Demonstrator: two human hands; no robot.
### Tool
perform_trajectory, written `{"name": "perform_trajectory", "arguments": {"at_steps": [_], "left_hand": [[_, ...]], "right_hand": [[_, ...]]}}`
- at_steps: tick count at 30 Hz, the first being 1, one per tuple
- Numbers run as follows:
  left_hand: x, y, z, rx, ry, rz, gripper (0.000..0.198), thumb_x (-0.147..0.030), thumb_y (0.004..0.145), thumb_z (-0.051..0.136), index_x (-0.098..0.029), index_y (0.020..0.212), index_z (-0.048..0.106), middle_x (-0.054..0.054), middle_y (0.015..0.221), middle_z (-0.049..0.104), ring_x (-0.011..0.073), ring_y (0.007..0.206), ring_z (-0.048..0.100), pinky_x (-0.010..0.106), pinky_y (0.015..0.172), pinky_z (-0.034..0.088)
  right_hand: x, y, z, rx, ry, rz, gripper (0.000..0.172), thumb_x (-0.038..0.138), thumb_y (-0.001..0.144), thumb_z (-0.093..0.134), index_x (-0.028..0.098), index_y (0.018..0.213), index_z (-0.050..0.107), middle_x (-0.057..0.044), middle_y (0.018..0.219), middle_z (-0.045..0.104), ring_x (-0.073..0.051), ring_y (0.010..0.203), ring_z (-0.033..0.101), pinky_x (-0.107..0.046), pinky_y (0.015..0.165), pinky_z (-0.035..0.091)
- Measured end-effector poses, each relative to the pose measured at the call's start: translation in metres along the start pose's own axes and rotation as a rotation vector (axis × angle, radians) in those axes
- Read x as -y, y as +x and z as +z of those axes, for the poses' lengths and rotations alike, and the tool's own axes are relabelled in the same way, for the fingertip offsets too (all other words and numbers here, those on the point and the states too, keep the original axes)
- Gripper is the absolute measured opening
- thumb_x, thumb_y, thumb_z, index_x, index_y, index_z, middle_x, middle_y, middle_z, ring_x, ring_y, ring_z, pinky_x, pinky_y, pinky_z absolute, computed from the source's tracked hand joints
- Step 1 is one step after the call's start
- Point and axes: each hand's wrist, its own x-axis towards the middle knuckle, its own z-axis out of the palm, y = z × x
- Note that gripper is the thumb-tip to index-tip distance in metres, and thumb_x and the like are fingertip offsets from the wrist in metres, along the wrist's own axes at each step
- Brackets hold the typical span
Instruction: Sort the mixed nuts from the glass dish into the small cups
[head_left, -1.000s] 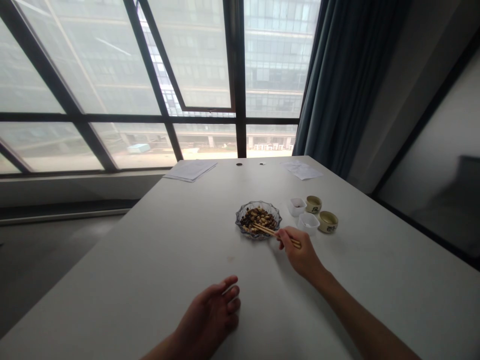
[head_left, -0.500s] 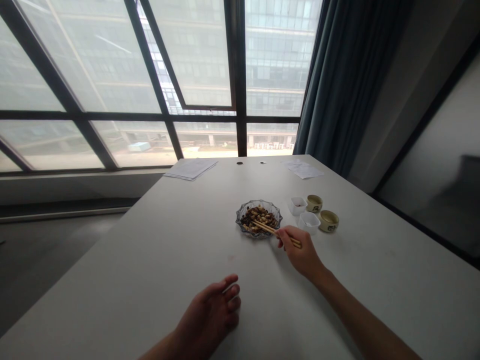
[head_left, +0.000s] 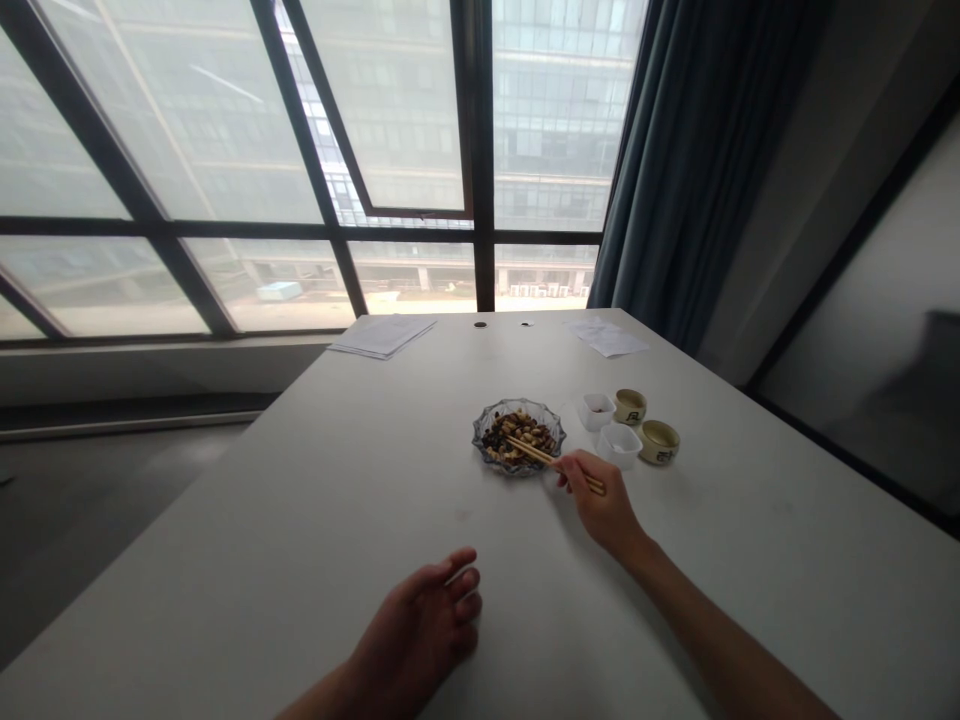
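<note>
My right hand point(head_left: 602, 505) is shut on a pair of wooden chopsticks point(head_left: 544, 456), whose tips reach into a faceted glass dish point(head_left: 475, 440). The dish holds a heap of mixed peanuts and dark nuts point(head_left: 519, 433). The chopstick tips rest among the nuts, and I cannot tell whether they pinch one. Nearer me, my left hand point(head_left: 416, 637) lies on the white table point(head_left: 300, 520), fingers slightly apart, holding nothing. It is well away from the dish.
To the right of the dish stand two small white square cups point(head_left: 596, 411) point(head_left: 619, 446) and two round ceramic cups point(head_left: 630, 406) point(head_left: 659, 442). Papers point(head_left: 382, 337) point(head_left: 607, 340) lie at the far edge, before a large window point(head_left: 405, 150) and a dark curtain point(head_left: 675, 170).
The whole view has tilted slightly as my head shifted. My right hand and the chopsticks stay over the dish, and my left hand has not visibly moved.
</note>
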Motion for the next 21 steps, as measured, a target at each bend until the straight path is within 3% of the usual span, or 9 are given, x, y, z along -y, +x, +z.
{"name": "perform_trajectory", "arguments": {"at_steps": [7,11,14,21], "left_hand": [[0.0,0.002,-0.002,0.003,-0.005,-0.003,0.026,-0.016,0.078,0.079,-0.015,0.102,0.067,0.0,0.079,0.062,0.0149,0.065,0.055,0.026,0.057,0.036],[0.0,0.002,-0.002,-0.003,-0.009,-0.003,0.026,-0.016,0.078,0.079,-0.014,0.102,0.067,0.0,0.079,0.062,0.0145,0.064,0.054,0.026,0.057,0.036],[0.0,0.002,-0.001,-0.01,-0.011,0.001,0.027,-0.015,0.078,0.079,-0.014,0.102,0.067,0.001,0.078,0.062,0.0145,0.064,0.054,0.025,0.057,0.035],[-0.001,0.001,0.001,-0.014,0.002,-0.005,0.029,-0.016,0.075,0.082,-0.015,0.1,0.068,0.0,0.077,0.061,0.0145,0.064,0.053,0.025,0.057,0.034]], "right_hand": [[0.006,0.002,-0.004,-0.067,0.06,-0.009,0.038,0.044,0.103,0.051,0.018,0.086,0.073,-0.004,0.07,0.066,-0.017,0.064,0.059,-0.029,0.061,0.047],[0.023,0.011,-0.022,-0.17,0.087,-0.053,0.037,0.045,0.101,0.054,0.017,0.091,0.077,-0.004,0.069,0.069,-0.016,0.061,0.06,-0.029,0.058,0.05],[0.04,0.021,-0.055,-0.309,0.079,-0.068,0.037,0.048,0.097,0.06,0.016,0.09,0.078,-0.006,0.07,0.072,-0.017,0.059,0.064,-0.029,0.056,0.053],[0.066,0.031,-0.165,-0.594,-0.006,0.069,0.039,0.054,0.085,0.073,0.015,0.081,0.077,-0.011,0.072,0.074,-0.02,0.055,0.069,-0.032,0.052,0.056]]}}
